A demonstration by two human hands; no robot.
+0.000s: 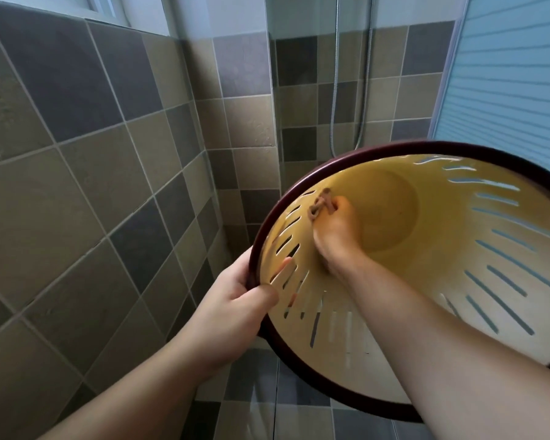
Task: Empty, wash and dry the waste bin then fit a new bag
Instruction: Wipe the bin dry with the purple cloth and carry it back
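A cream-yellow waste bin (458,223) with slotted walls and a dark red rim is held up in the air, tipped so its mouth faces me. My left hand (235,300) grips the rim at the lower left, thumb inside and fingers around the outside. My right hand (334,233) reaches deep inside the bin with the forearm passing over the near rim. It holds a small brown cloth or scrubber (321,206) pressed against the inner left wall near the slots. The bin's round bottom shows bare behind that hand.
Tiled bathroom walls in grey and tan stand to the left and ahead. A glass shower partition (272,90) and a metal shower hose (334,90) are behind the bin. A blue slatted panel (515,74) fills the upper right. Tiled floor lies below.
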